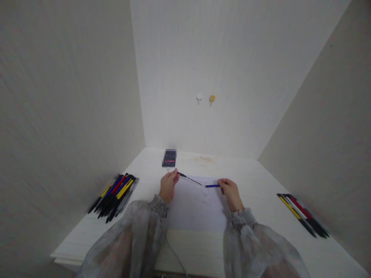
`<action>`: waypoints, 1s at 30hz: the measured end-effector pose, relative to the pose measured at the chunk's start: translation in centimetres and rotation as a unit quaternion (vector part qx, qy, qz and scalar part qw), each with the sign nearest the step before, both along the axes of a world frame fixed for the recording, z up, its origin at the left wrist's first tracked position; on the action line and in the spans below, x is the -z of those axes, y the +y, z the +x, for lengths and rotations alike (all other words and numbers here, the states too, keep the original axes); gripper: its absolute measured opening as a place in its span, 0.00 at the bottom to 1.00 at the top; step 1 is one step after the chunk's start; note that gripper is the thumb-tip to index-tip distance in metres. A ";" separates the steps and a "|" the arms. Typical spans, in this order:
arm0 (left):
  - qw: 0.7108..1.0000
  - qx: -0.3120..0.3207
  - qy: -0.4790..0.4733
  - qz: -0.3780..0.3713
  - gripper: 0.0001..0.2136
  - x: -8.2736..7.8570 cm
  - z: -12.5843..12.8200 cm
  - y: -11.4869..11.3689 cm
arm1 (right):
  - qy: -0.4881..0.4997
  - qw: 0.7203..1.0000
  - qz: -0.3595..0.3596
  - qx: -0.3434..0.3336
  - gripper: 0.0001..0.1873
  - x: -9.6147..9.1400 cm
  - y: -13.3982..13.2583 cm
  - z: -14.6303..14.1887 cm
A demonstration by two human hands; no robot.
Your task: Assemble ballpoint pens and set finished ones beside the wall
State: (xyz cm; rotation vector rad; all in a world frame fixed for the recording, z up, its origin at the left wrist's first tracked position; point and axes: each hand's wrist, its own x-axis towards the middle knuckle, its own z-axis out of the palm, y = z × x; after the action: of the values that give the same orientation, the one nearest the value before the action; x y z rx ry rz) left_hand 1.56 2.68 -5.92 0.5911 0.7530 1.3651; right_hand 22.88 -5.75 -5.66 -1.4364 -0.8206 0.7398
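Observation:
Between the fingertips of my left hand, which is closed, is a black pen grip section with a thin dark refill sticking out toward the right. My right hand pinches a blue pen barrel, held nearly level. The refill's tip lies close to the barrel's left end; whether they touch I cannot tell. Both pieces are over a white sheet of paper on the table.
A pile of pens in several colours lies at the left. A smaller group of pens is by the right wall. A phone rests at the back, and a cable runs off the front. Two hooks, one white and one yellow, are on the back wall.

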 end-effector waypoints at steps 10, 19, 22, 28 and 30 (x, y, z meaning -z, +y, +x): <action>0.999 0.013 0.043 -0.007 0.06 0.1 0.0 -0.1 | -0.344 0.928 -0.011 0.144 0.13 -0.7 -0.3 1.7; 0.977 0.093 0.189 0.024 0.11 -0.1 0.1 -0.8 | -0.325 0.937 -0.002 0.128 0.11 -1.3 -0.5 1.4; 0.933 0.125 0.329 0.071 0.12 0.0 -0.1 -0.9 | -0.337 0.932 -0.010 0.134 0.12 -1.4 -0.6 1.9; 0.871 0.089 0.467 0.127 0.09 0.1 -0.6 -1.0 | -0.467 0.874 -0.102 0.091 0.14 -1.5 -0.6 3.0; 0.858 0.085 0.488 0.133 0.09 0.3 -0.7 -1.0 | -0.517 0.838 -0.157 0.078 0.14 -1.5 -0.7 3.3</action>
State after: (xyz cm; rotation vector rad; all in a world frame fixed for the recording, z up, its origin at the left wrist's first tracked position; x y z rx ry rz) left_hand 0.85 1.71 -6.22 1.5947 1.2778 0.9468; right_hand 26.15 -6.43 -4.16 -2.2041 -1.4054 -0.1239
